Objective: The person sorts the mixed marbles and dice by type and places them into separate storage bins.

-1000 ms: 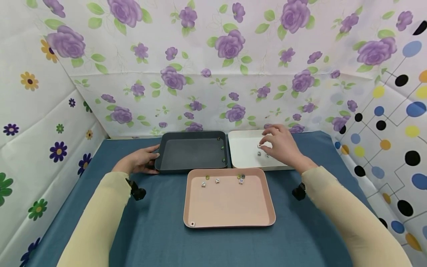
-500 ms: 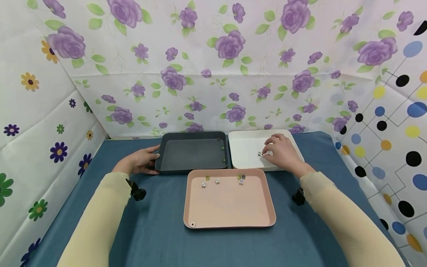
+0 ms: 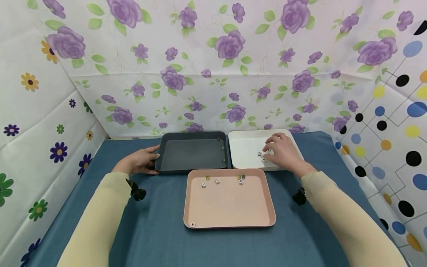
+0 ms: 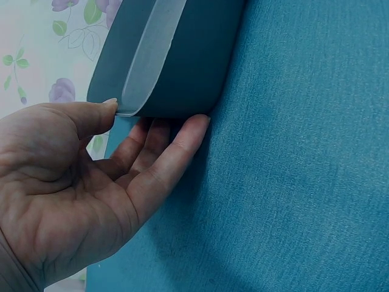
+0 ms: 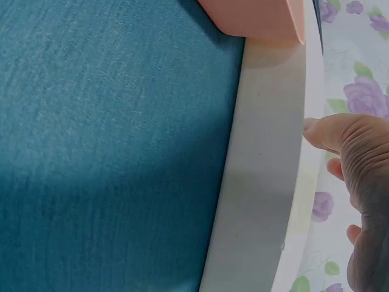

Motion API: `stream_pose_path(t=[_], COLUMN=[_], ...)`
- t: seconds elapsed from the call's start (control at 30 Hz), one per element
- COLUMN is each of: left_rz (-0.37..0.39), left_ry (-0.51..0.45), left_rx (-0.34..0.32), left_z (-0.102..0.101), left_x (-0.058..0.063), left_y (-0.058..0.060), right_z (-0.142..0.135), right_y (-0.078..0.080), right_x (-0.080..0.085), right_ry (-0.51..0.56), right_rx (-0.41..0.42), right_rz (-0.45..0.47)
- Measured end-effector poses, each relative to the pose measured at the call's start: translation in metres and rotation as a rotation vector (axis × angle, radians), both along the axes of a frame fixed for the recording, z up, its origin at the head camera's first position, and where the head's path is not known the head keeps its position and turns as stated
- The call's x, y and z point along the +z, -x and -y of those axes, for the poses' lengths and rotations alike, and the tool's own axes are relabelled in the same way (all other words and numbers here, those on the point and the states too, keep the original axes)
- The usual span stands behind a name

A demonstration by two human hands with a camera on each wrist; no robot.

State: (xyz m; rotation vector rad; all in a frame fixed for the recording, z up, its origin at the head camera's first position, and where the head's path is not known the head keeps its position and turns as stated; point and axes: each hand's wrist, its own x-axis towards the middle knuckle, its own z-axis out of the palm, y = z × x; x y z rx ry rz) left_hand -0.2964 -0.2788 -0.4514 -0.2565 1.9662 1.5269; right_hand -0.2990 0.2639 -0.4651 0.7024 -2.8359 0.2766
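My left hand (image 3: 141, 161) grips the left edge of the dark grey tray (image 3: 193, 155); in the left wrist view its thumb lies on the rim (image 4: 141, 111) and its fingers rest against the outer wall below. My right hand (image 3: 281, 152) is over the white tray (image 3: 241, 139), fingers bent downward and apart. A white die (image 3: 263, 160) lies just below its fingertips, another die (image 3: 259, 154) to their left, and a third die shows partly behind the fingers. In the right wrist view the thumb (image 5: 322, 132) overlaps the white tray's rim, and the dice are hidden.
In front stands a pink tray (image 3: 230, 207) holding several white dice and small yellowish and grey glass-like pieces. Small green pieces (image 3: 222, 148) line the right side inside the dark grey tray. A blue cloth (image 3: 153, 230) covers the table, with patterned sheets behind and at the sides.
My right hand has lowered a white die into the white tray and let go of it; the die now lies by the fingertips. The left hand stays at the dark grey tray.
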Motion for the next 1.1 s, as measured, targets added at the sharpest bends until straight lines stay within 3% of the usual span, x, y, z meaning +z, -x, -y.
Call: stream_pose_path(t=[1.1], left_rz=[-0.001], left_ry=[-0.002], left_rx=[-0.008], left_z=[0.0], left_x=[0.002], left_y=[-0.002], right_z=[0.001], right_y=[-0.005], right_x=[0.042], right_ry=[0.09], right_rx=[0.025], right_rz=[-0.092])
